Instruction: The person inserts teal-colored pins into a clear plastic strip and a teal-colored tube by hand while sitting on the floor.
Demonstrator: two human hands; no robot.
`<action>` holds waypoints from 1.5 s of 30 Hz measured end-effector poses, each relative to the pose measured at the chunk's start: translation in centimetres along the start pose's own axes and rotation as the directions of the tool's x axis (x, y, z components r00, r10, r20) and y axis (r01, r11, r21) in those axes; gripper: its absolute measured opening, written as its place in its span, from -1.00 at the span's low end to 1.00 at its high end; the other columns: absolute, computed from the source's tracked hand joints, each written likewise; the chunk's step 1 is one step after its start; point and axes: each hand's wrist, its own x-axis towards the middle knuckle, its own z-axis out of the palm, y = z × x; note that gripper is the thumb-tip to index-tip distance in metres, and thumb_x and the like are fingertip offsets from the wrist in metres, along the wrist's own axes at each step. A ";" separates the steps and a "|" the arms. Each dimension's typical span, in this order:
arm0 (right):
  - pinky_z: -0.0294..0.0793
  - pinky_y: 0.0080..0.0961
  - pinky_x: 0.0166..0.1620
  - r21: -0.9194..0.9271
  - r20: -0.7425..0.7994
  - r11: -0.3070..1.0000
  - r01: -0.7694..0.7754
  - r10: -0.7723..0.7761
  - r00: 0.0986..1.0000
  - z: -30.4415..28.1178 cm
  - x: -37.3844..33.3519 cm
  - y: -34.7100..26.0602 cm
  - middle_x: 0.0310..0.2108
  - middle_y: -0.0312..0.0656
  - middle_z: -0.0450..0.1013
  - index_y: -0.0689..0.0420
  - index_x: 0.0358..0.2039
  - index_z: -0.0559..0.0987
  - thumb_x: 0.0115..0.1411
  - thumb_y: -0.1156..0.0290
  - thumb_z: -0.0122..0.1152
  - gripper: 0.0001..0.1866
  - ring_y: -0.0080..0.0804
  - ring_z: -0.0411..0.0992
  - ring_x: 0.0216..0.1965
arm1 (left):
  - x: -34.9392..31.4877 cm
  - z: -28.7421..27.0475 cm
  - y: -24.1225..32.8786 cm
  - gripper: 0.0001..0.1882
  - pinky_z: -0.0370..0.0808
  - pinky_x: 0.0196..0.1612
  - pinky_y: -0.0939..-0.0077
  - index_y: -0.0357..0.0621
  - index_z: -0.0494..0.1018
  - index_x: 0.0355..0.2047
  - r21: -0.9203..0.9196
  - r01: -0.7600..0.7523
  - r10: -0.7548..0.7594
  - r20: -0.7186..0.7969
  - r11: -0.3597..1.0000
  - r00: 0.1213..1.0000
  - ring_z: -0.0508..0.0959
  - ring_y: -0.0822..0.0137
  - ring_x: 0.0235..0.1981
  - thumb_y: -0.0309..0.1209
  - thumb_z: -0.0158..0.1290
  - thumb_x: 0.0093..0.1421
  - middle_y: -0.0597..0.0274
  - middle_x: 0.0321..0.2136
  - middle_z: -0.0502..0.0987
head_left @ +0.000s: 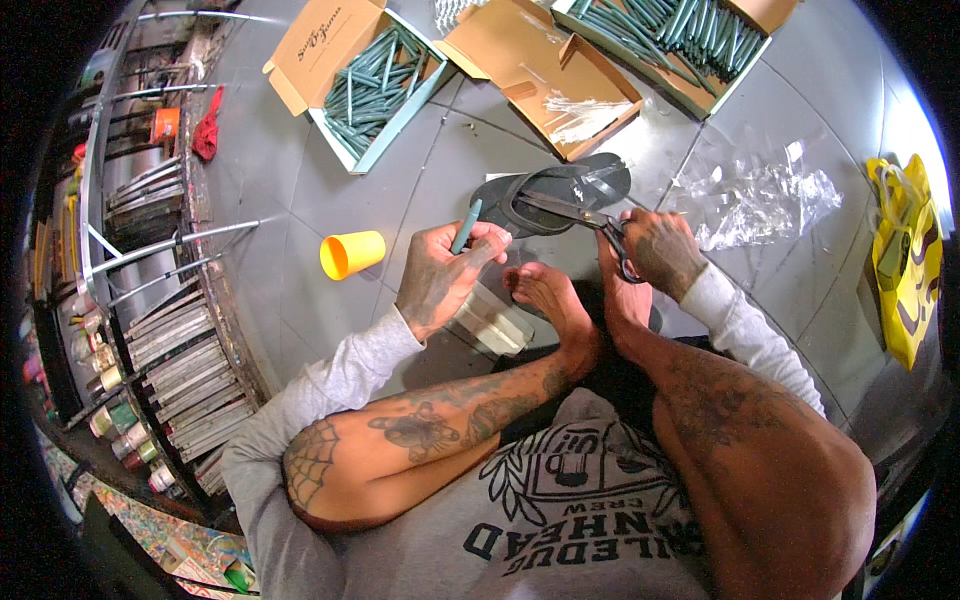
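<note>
My left hand (440, 275) holds a teal pen (466, 227) upright between thumb and fingers. Something small and pale, too small to name, shows at its fingertips. Over to the right, my right hand (660, 252) grips the dark handles of a pair of scissors (560, 207), whose blades point left. They lie above a black flip-flop (600, 180) on the floor. Below my left hand, beside my bare foot, is a pale, partly see-through long object (492, 322). A yellow plastic cup (352, 255) lies on its side left of this hand.
Two open boxes of teal pens (375, 90) (700, 40) stand at the far side. Between them sits a brown carton (520, 85) holding thin white sticks (585, 118). Crumpled clear plastic (755, 205) and a yellow bag (905, 260) lie right; a metal rack (175, 250) lines the left.
</note>
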 end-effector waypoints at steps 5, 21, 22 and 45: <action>0.58 -0.20 -0.21 0.151 -0.439 0.956 0.250 -0.162 0.884 2.2 6.8 1.1 -0.15 -0.05 0.47 0.12 -0.17 0.56 0.16 0.37 0.25 -0.77 -0.07 0.56 -0.20 | -0.1 0.6 1.5 -0.75 0.46 -0.19 0.59 -0.31 0.60 -0.31 0.057 0.014 -0.016 0.036 0.998 0.999 0.54 0.50 -0.35 -0.31 0.21 0.23 0.27 -0.40 0.59; 0.59 -0.19 -0.15 0.166 -0.360 0.974 0.156 -0.088 0.929 4.3 11.9 -0.9 -0.21 -0.05 0.52 0.13 -0.30 0.59 -0.02 0.43 0.27 -0.78 -0.08 0.58 -0.18 | -2.4 3.5 3.6 -0.71 0.38 -0.20 0.64 -0.30 0.60 -0.25 0.245 -0.012 -0.013 0.098 0.969 0.995 0.48 0.54 -0.39 -0.26 0.22 0.25 0.33 -0.45 0.58; 0.59 -0.19 -0.15 0.235 -0.391 0.952 0.198 -0.094 0.915 3.9 11.6 -0.6 -0.22 -0.05 0.52 0.14 -0.29 0.59 -0.03 0.45 0.27 -0.77 -0.07 0.58 -0.19 | -2.5 3.4 3.6 -0.70 0.36 -0.24 0.67 -0.29 0.59 -0.23 0.240 -0.012 -0.013 0.105 0.971 0.994 0.46 0.56 -0.42 -0.25 0.22 0.24 0.35 -0.45 0.57; 0.52 -0.51 -0.29 0.610 0.047 -0.307 -0.731 0.934 -0.353 8.3 -69.1 -2.8 -0.46 -0.23 0.59 0.19 -0.34 0.69 0.04 0.47 0.37 -0.86 -0.50 0.51 -0.45 | -3.6 5.7 3.9 -0.69 0.04 -0.70 0.79 -0.17 0.52 -0.36 0.218 -0.105 0.007 0.409 0.970 0.913 0.20 0.72 -0.72 -0.17 0.14 0.34 0.40 -0.59 0.47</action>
